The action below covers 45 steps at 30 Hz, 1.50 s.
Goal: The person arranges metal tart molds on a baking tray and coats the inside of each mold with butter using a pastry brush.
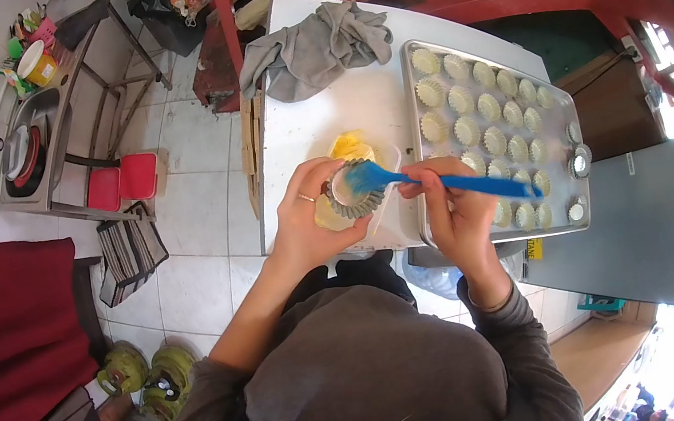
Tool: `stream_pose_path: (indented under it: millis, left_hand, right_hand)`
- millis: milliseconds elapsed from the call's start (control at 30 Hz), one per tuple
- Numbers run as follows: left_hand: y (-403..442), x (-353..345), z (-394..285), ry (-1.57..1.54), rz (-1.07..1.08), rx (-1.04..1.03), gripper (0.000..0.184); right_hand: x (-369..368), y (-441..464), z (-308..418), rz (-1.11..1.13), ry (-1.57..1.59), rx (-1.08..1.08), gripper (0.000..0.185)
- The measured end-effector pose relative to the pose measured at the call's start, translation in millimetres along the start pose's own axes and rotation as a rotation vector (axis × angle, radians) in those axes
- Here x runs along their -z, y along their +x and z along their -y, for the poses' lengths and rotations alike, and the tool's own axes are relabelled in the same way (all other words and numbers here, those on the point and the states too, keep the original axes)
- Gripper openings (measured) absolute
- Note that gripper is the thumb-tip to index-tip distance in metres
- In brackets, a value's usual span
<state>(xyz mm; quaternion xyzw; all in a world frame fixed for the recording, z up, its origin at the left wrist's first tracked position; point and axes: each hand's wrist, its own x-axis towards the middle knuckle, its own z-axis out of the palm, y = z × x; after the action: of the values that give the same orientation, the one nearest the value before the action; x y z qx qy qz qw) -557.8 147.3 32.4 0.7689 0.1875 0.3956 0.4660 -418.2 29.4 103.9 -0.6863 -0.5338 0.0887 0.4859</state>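
My left hand (309,224) grips a small fluted metal tart mold (361,203), its hollow side turned up toward me. In my right hand (456,212) is a blue pastry brush (476,183), with its bristles inside the mold. Just under the mold, partly hidden by it and my left hand, sits a clear plastic container (398,222) with yellow matter (351,147) in it. To the right, a large metal baking tray (419,173) holds rows of fluted molds (467,131). A few darker molds (581,161) stand along its right side.
A crumpled grey cloth (317,47) lies at the far end of the white table (295,128). Red railings (490,3) run behind the table. At the left are a metal sink (40,109) and a red stool (139,175). Green gas cylinders (168,375) stand lower left.
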Motion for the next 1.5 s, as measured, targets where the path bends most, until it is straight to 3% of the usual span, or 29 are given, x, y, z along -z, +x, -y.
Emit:
stream_pose_path:
  millis: [67, 167, 200, 333, 467, 567, 600, 700, 833, 867, 967, 1100, 1133, 1233, 1400, 1500]
  left_hand:
    - [1.1, -2.1, 0.6, -0.008, -0.026, -0.038, 0.063]
    - [2.8, -1.7, 2.9, 0.011, -0.031, -0.095, 0.064]
    - [2.7, -0.6, 3.1, 0.025, -0.029, -0.112, 0.064]
    - [1.4, -1.5, -0.4, 0.033, -0.055, -0.133, 0.065]
    - [4.2, -2.3, -2.2, 0.042, -0.070, -0.190, 0.065]
    - [4.3, -2.2, 0.2, 0.024, -0.076, -0.196, 0.066]
    - [5.3, -2.7, 0.8, 0.008, -0.085, -0.196, 0.066]
    - [8.2, -2.0, -5.1, 0.013, -0.081, -0.183, 0.065]
    - [10.1, -1.6, -1.7, 0.001, -0.076, -0.218, 0.066]
    - [9.7, -2.6, -2.4, -0.001, -0.087, -0.208, 0.066]
    - [10.9, -4.4, -3.3, -0.014, -0.067, -0.219, 0.065]
    - [13.0, -8.6, 3.9, -0.076, -0.075, -0.206, 0.065]
    - [13.1, -8.1, 3.6, -0.086, -0.085, -0.191, 0.065]
    - [12.9, -6.2, 0.2, -0.128, -0.104, -0.156, 0.066]
    - [11.6, -11.4, 3.3, -0.165, -0.101, -0.129, 0.066]
    - [14.0, -1.6, -6.2, -0.018, -0.107, -0.144, 0.066]
  right_hand:
    - [0.4, -2.2, 2.5, -0.050, -0.091, 0.212, 0.011]
    - [-1.9, -7.4, 21.6, 0.166, -0.029, 0.286, 0.013]
    - [0.4, -7.7, 22.4, 0.229, 0.077, 0.213, 0.015]
    - [21.0, 3.4, 9.0, 0.055, -0.041, 0.231, 0.015]
    - [10.4, -2.8, 26.4, 0.249, 0.117, 0.162, 0.011]
    - [16.7, -2.8, 15.4, 0.093, 0.204, 0.096, 0.011]
    - [20.4, 2.0, 14.4, 0.019, 0.045, 0.188, 0.010]
    - [12.3, 1.8, 19.8, 0.011, -0.014, 0.234, 0.009]
    - [14.3, -2.9, 21.9, 0.011, 0.224, 0.019, 0.009]
    - [16.1, -1.3, 17.0, -0.102, 0.199, 0.017, 0.011]
    - [9.7, -1.8, 15.7, -0.128, 0.154, 0.059, 0.011]
    - [-1.7, -4.8, 16.9, -0.025, 0.463, -0.094, 0.017]
    - [-0.1, -1.9, 20.7, -0.095, 0.574, -0.176, 0.023]
    - [10.3, -0.8, 13.3, -0.313, 0.556, -0.212, 0.026]
    - [-7.3, -5.6, 18.4, -0.129, 0.281, -0.016, 0.024]
    - [-4.0, -0.2, 24.4, -0.260, 0.757, -0.214, 0.024]
